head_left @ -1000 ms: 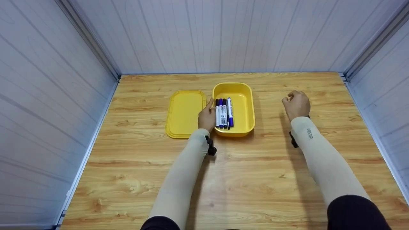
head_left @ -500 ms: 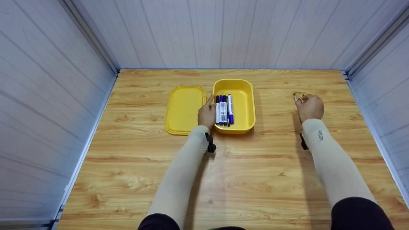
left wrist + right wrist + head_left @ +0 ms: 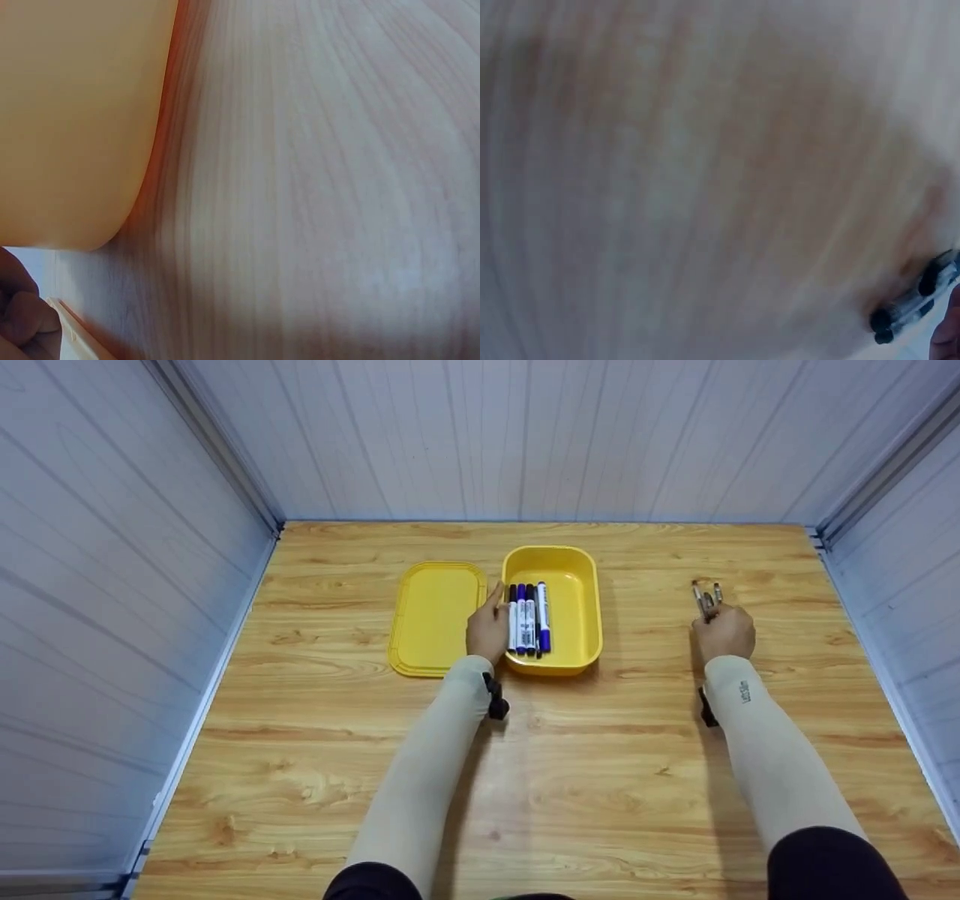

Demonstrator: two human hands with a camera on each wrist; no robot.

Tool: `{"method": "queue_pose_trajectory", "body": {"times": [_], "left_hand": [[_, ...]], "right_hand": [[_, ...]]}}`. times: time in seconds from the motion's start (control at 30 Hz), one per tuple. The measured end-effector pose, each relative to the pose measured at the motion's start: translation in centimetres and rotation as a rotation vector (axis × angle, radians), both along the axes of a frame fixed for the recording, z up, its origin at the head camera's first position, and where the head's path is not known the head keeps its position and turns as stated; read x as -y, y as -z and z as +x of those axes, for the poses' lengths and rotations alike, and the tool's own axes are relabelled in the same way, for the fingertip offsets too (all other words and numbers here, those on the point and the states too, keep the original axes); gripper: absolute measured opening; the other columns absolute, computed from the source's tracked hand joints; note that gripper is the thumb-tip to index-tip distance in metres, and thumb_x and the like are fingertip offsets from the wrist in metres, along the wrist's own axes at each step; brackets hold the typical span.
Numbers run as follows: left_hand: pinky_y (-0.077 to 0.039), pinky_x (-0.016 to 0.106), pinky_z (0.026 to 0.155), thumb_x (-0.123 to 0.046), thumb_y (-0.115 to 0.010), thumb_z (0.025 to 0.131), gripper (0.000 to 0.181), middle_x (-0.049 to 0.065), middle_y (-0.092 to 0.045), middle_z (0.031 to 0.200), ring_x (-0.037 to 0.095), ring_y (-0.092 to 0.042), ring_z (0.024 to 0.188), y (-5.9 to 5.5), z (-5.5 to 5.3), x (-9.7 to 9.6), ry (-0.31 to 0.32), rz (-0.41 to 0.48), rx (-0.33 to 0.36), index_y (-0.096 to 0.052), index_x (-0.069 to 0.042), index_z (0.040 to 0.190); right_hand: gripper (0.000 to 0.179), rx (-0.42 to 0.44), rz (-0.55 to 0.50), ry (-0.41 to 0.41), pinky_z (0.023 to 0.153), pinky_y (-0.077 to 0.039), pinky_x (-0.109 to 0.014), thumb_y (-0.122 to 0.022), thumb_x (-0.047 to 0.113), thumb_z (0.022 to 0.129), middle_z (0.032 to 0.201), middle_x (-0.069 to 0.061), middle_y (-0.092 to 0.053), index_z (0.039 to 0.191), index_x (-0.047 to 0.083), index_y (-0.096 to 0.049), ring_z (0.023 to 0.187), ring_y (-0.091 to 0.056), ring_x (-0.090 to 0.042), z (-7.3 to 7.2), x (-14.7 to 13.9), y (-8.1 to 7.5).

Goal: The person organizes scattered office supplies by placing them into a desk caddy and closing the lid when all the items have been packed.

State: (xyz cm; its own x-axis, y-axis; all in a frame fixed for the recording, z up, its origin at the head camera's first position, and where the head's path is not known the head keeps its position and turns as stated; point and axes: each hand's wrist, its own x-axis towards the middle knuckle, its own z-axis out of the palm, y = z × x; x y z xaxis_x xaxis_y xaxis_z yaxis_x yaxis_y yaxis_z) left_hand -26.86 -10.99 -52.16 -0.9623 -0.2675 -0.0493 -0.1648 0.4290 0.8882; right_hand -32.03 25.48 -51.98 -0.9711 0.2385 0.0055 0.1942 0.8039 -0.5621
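Note:
In the head view, a yellow plastic box (image 3: 574, 615) stands uncovered with several markers (image 3: 529, 619) lying side by side along its left half. My left hand (image 3: 487, 630) holds the box by its left wall, one finger pointing away along the rim; part of the grip is hidden. Only curled fingers (image 3: 26, 319) of it show at the lower left corner in the left wrist view. To the right of the box, my right hand (image 3: 727, 631) grips several slim pens (image 3: 700, 598), whose ends stick out beyond the fingers. Their clear barrels and black ends show in the right wrist view.
A flat yellow lid (image 3: 439, 619) lies just left of the box, partly behind the left hand. The wood-grain table (image 3: 585, 780) is bounded by pale panels at the back (image 3: 480, 442) and on both sides.
My right hand has shifted right, then slightly back toward me. Several pens now stick out from its fingers where none showed at first. The left hand and the box look the same.

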Motion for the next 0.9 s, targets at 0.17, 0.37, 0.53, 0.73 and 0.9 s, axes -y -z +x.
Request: {"method": "queue_pose_trajectory", "body": {"times": [0.17,0.37,0.53,0.73,0.9], "left_hand": [[-0.034,0.028,0.047,-0.027,-0.041,0.096,0.044,0.004,-0.043,0.061,0.014,-0.035,0.049,-0.03,-0.03,0.07,-0.002,-0.010,-0.010,-0.033,-0.032,0.139],[-0.035,0.028,0.048,-0.027,-0.041,0.096,0.044,0.004,-0.043,0.062,0.014,-0.036,0.050,0.18,-0.11,0.08,-0.011,-0.003,-0.009,-0.034,-0.034,0.139],[-0.036,0.027,0.049,-0.027,-0.042,0.096,0.044,0.003,-0.041,0.062,0.013,-0.037,0.051,0.47,-0.21,0.09,-0.029,0.004,0.005,-0.034,-0.036,0.138],[-0.032,0.027,0.047,-0.026,-0.043,0.096,0.044,0.002,-0.050,0.068,0.013,-0.035,0.050,0.41,-0.15,0.00,-0.019,0.003,-0.008,-0.035,-0.033,0.138],[-0.033,0.027,0.047,-0.026,-0.044,0.095,0.044,0.003,-0.044,0.063,0.013,-0.036,0.051,0.28,-0.13,-0.07,-0.020,0.019,-0.008,-0.036,-0.033,0.138]], "right_hand": [[0.026,0.019,0.038,0.015,0.073,-0.043,-0.047,-0.052,0.014,0.085,0.096,-0.021,-0.059,0.100,-0.002,-0.066,0.085,-0.057,-0.034,0.01,-0.01,0.52],[0.026,0.021,0.043,0.019,0.075,-0.043,-0.048,-0.053,0.012,0.085,0.098,-0.021,-0.055,0.104,-0.003,-0.065,0.088,-0.054,-0.036,-0.11,0.13,0.78],[0.025,0.019,0.046,0.021,0.075,-0.043,-0.047,-0.053,0.009,0.085,0.097,-0.020,-0.054,0.104,-0.003,-0.064,0.088,-0.054,-0.035,-0.07,0.27,0.83],[0.025,0.049,0.018,0.024,0.076,-0.043,-0.047,-0.053,0.008,0.084,0.101,-0.021,-0.056,0.105,-0.003,-0.063,0.089,-0.055,-0.036,-0.16,0.10,0.84],[0.025,0.055,0.000,0.034,0.078,-0.043,-0.047,-0.055,0.010,0.084,0.100,-0.021,-0.059,0.104,-0.003,-0.063,0.089,-0.056,-0.035,-0.28,-0.11,0.98]]}}
